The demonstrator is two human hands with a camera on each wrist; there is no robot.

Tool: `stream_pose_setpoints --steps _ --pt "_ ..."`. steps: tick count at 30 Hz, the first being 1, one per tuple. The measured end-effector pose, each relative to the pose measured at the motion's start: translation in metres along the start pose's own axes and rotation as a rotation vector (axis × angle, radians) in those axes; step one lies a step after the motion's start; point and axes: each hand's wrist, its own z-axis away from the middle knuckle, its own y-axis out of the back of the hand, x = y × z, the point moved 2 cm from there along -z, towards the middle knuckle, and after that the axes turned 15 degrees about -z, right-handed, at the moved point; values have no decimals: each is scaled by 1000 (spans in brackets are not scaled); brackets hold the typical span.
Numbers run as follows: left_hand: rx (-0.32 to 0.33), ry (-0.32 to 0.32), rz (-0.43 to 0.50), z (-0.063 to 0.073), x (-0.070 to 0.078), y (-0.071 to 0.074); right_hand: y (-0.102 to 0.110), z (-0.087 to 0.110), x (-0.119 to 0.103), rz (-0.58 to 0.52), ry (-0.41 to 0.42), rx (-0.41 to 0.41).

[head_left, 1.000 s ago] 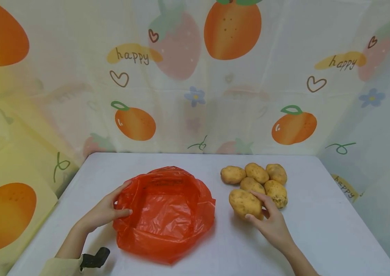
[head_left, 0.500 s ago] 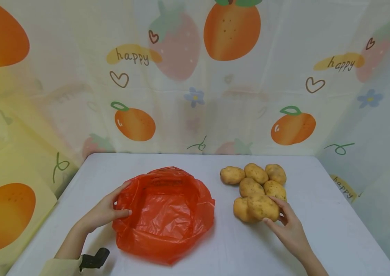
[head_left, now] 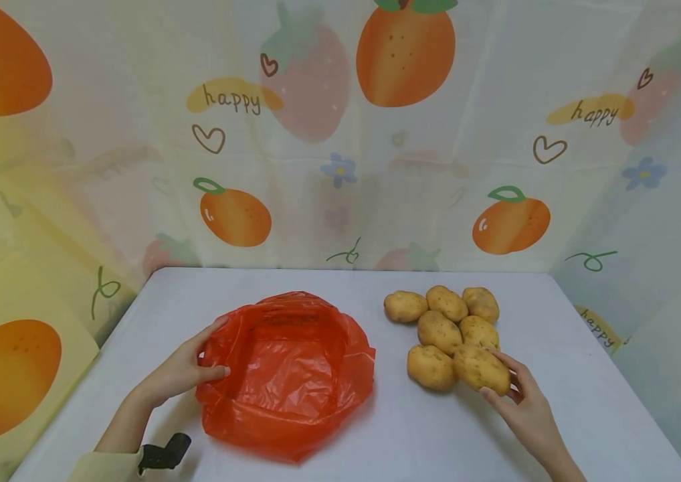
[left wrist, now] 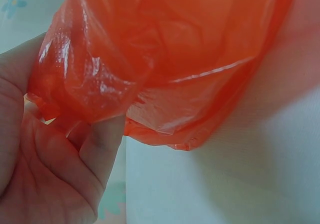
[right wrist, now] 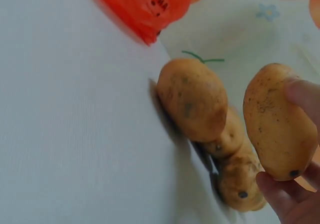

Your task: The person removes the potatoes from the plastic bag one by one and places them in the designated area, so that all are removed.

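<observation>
An orange-red plastic bag [head_left: 292, 375] stands with its mouth spread wide, its inside showing no contents. My left hand [head_left: 180, 368] grips the bag's left rim, thumb on the inner side and fingers outside; in the left wrist view the thin film [left wrist: 95, 59] passes between thumb and fingers. On the right, my right hand [head_left: 524, 402] holds a potato [head_left: 480, 369] between thumb and fingertips, at the front right of a potato group. That same potato [right wrist: 277, 121] appears large in the right wrist view. A loose potato [head_left: 431, 368] lies just left of it.
Several more potatoes lie close together behind, among them a back-left potato [head_left: 405, 306] and a middle potato [head_left: 439, 331]. All rest on a white-covered table [head_left: 388, 428]. A fruit-printed curtain [head_left: 401, 174] hangs behind and at both sides. A black strap [head_left: 164, 452] sits at the left wrist.
My right hand has moved rightward with the potato, from over the front-left potato to beside it, leaving that one in view. The left hand and bag have stayed put.
</observation>
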Motion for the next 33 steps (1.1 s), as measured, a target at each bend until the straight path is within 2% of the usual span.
stream_pose_setpoints --steps 6,13,18,25,33 --pt "-2 21 1 -2 -2 -1 7 1 12 43 -45 4" --pt "2 3 -18 -2 -3 0 10 0 20 54 -102 0" --pt "3 -10 -19 -2 -4 0 11 0 22 65 -90 -6" --pt "19 18 -36 -4 -8 -1 10 -1 27 105 -58 8" --pt "16 28 -30 -3 -8 -1 10 -1 31 160 -89 -6"
